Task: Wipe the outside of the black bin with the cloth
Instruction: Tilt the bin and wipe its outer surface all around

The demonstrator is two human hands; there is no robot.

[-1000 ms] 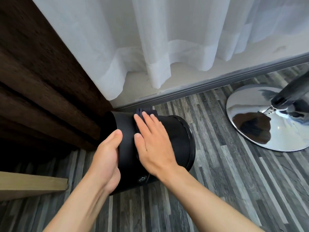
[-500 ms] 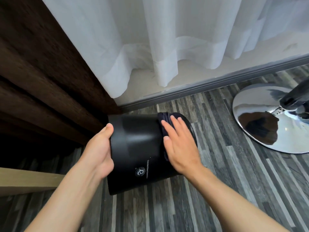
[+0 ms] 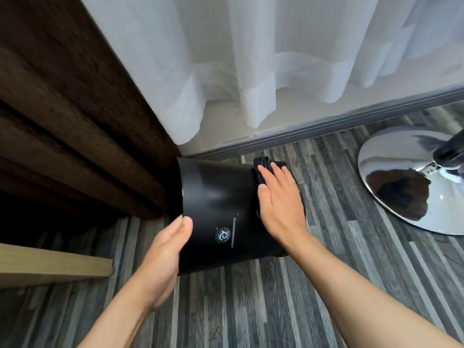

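Note:
The black bin lies tipped on its side on the floor, with a small round logo and white lettering on its wall. My left hand grips the bin's left rim, thumb on the outside. My right hand lies flat with fingers together, pressing a folded dark cloth against the bin's right end. Only the cloth's far edge shows past my fingertips; the rest is hidden under the palm.
A dark wooden cabinet stands close on the left, with a light wooden board below it. White sheer curtains hang behind the bin above a grey skirting. A chrome stool base sits on the striped grey floor at the right.
My right hand has slid the cloth rightward along the bin's wall, from near its left rim to its right end. The bin has turned, so its logo now faces up.

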